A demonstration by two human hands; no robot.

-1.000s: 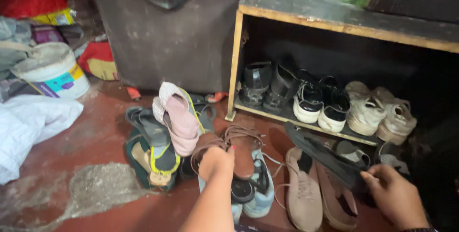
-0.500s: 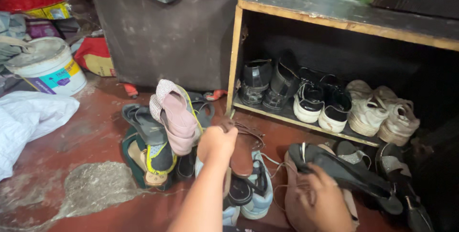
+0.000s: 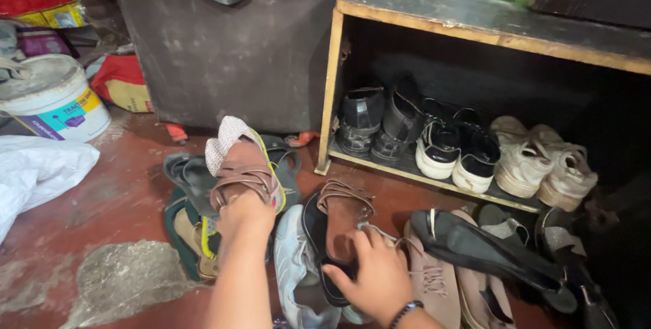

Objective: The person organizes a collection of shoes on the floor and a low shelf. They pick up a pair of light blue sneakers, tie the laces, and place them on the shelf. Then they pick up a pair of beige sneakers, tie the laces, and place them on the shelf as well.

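Both hands (image 3: 245, 212) on brown sandals (image 3: 339, 224)

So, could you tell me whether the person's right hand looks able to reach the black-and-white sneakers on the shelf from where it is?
Probably yes. The right hand rests on a brown strappy sandal on the floor, and the black-and-white sneakers sit at the shelf's open front edge with nothing between them. It would have to let go first.
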